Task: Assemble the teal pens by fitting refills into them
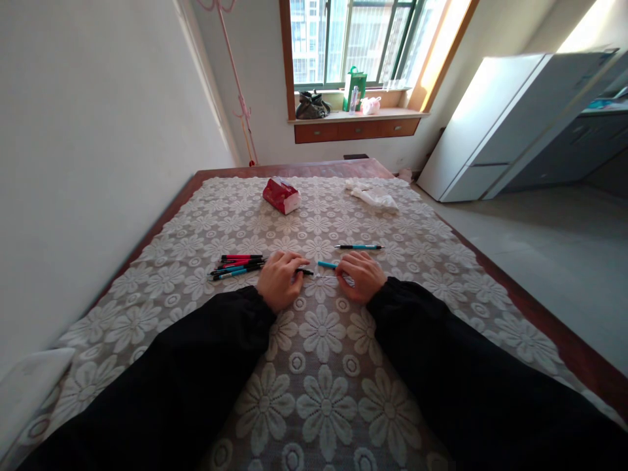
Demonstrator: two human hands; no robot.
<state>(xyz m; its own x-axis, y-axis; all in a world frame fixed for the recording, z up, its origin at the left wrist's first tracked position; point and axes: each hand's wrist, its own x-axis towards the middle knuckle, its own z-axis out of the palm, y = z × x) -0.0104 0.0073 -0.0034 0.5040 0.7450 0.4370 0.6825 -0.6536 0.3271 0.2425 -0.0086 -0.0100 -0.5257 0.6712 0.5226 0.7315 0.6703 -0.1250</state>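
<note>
Both my hands rest on the lace tablecloth [318, 340] near the table's middle. My left hand [279, 278] is closed around a black pen piece [305, 271] whose tip sticks out to the right. My right hand [360, 275] grips a blue pen part [326, 264] that points left toward the other hand. The two pieces lie a small gap apart. A bundle of several red, blue and black pens [238, 265] lies just left of my left hand. One whole blue-and-black pen [358, 246] lies beyond my right hand.
A red tissue pack [280, 195] and a crumpled white cloth [373, 195] lie at the table's far end. The white wall runs along the left side. A white cabinet [500, 124] stands on the right, across open floor. Bags sit on the window sill [353, 116].
</note>
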